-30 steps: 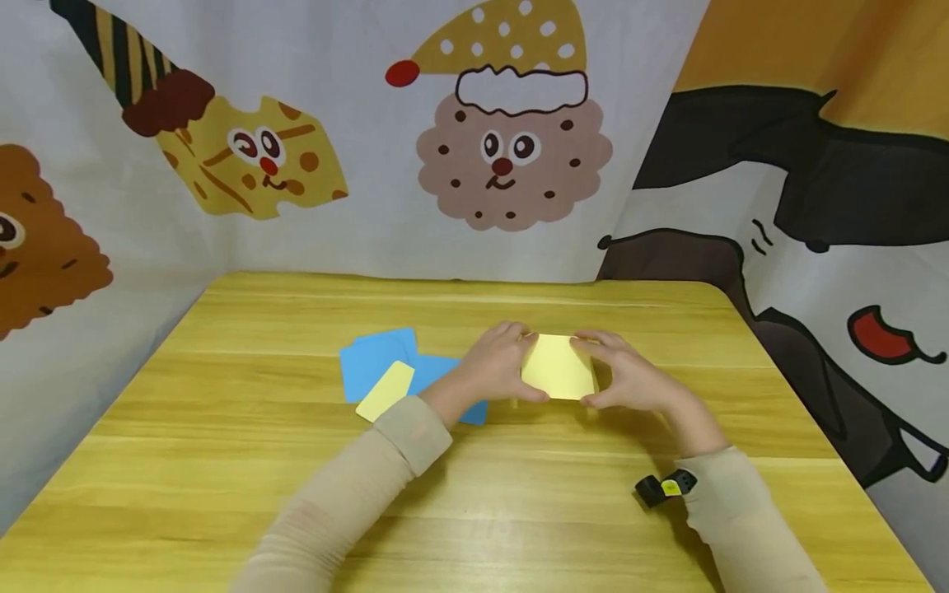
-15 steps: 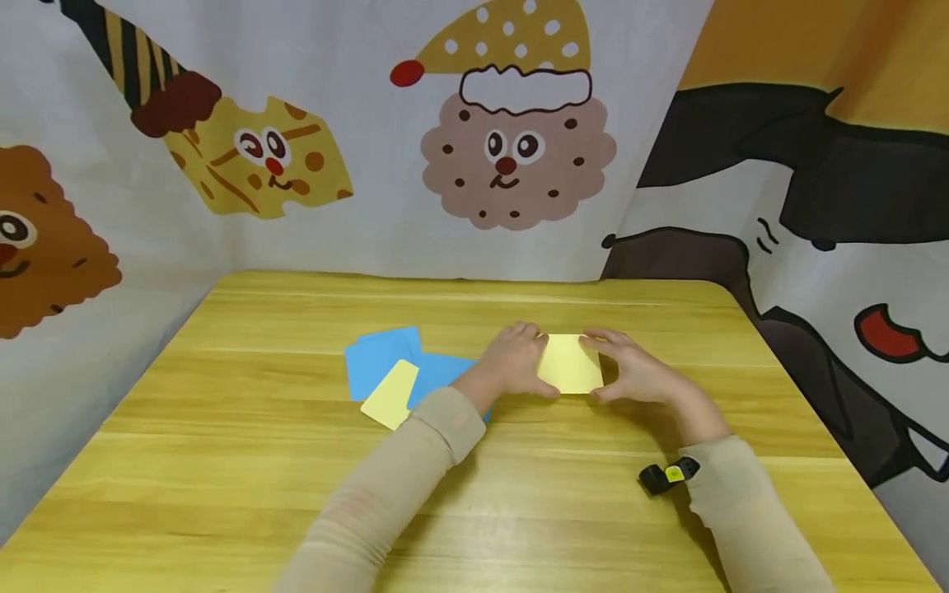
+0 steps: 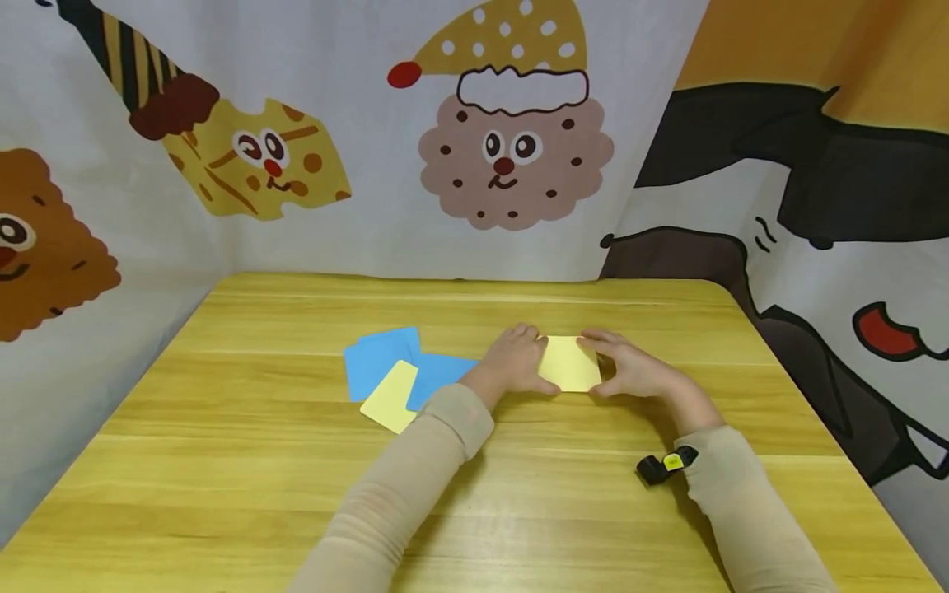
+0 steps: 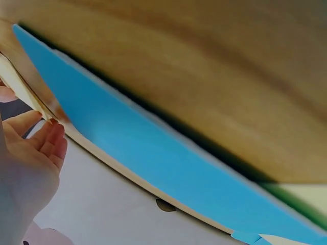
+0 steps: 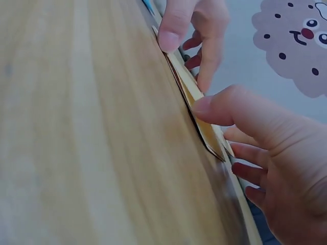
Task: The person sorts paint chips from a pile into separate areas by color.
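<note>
Over the middle of the wooden table [image 3: 222,461], both hands hold one pale yellow card [image 3: 569,363] low above the top. My left hand [image 3: 516,362] pinches its left edge and my right hand [image 3: 632,372] pinches its right edge, thumbs nearest me. The right wrist view shows the yellow card [image 5: 208,137] edge-on just above the wood, with the right hand's [image 5: 265,153] thumb on it and the left hand [image 5: 196,30] at its far end. The left wrist view shows the left hand [image 4: 30,163] beside a blue card [image 4: 153,158].
To the left of the hands lie two overlapping blue cards [image 3: 380,357] with another yellow card [image 3: 389,395] on top. A small black device [image 3: 662,466] sits at the right sleeve's cuff. Cartoon-printed cloth [image 3: 511,148] closes off the table's back and sides.
The hands and the yellow card have shifted slightly right and away, and the card lies flatter to the table. The cards on the left have not moved.
</note>
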Demonstrator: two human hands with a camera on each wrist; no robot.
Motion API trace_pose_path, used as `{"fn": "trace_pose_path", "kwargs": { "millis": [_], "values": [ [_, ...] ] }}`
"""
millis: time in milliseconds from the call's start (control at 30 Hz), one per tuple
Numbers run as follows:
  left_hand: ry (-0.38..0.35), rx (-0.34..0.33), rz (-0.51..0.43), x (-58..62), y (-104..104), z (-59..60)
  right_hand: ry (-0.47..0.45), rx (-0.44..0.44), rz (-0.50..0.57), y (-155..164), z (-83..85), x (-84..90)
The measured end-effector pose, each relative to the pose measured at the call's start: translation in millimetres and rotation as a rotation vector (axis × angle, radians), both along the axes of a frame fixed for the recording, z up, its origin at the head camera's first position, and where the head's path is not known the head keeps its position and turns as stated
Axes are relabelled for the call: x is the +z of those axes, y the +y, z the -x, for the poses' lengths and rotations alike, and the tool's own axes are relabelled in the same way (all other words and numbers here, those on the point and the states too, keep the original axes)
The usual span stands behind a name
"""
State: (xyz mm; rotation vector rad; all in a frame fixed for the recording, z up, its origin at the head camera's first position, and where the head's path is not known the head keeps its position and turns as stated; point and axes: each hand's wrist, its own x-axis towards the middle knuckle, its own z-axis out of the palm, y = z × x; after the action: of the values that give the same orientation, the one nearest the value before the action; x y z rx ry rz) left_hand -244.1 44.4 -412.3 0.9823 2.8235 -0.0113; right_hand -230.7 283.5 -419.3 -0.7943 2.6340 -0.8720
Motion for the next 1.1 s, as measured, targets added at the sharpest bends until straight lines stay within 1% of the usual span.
{"fn": "trace_pose_path", "kwargs": {
  "millis": [133,333,433,600,700,900,1100],
  "values": [
    [-0.023,0.001,-0.011,-1.8,0,0.9,-0.024,0.004,0.017,1,2.4,-3.9],
    [-0.024,-0.007,-0.005,-3.6,-1,1.4,-0.044,-0.003,0.031,3,4.2,-7.5],
    [-0.047,-0.007,-0.004,-3.5,-2,0.7,-0.048,-0.006,0.029,3,4.1,-9.0],
    [-0.071,-0.009,-0.045,-2.6,-5,-0.3,-0.046,-0.015,0.007,3,3.2,-9.6],
    [-0.067,-0.010,-0.069,-1.3,-8,-0.5,-0.047,-0.031,-0.003,2,2.4,-8.6],
    [-0.052,-0.013,-0.125,4.7,-14,-1.6,0.007,-0.054,-0.015,0,-1.5,-3.3],
    [-0.013,-0.009,-0.149,9.9,-18,-2.7,0.077,-0.065,-0.039,-8,-8.5,7.0]
  ]
}}
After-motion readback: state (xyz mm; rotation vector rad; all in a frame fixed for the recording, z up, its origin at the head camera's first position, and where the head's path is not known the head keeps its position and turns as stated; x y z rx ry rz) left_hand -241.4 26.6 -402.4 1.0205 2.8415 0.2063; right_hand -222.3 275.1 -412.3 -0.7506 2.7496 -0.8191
